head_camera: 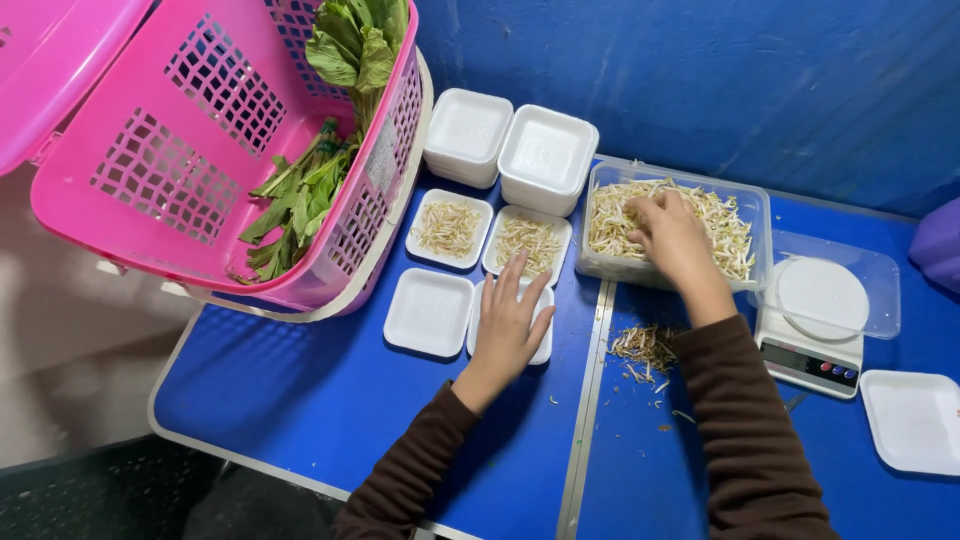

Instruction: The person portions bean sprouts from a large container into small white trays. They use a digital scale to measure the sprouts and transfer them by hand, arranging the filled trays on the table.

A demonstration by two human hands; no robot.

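Two bare hands portion pale bean sprouts from a clear tub into small white foam trays on a blue folding table.

The right hand reaches into the clear rectangular plastic tub of bean sprouts, fingers curled down among them; whether it grips any cannot be told. The left hand lies open and flat, fingers spread, on a white foam tray near the table's middle seam. Four trays form a square: the two far ones hold sprouts, the near-left one is bare. Two stacks of empty trays stand behind them, and one more tray lies at the right edge. A tilted pink plastic basket holds leafy greens. A white digital scale sits beside the tub, with a small heap of sprout trimmings near it.
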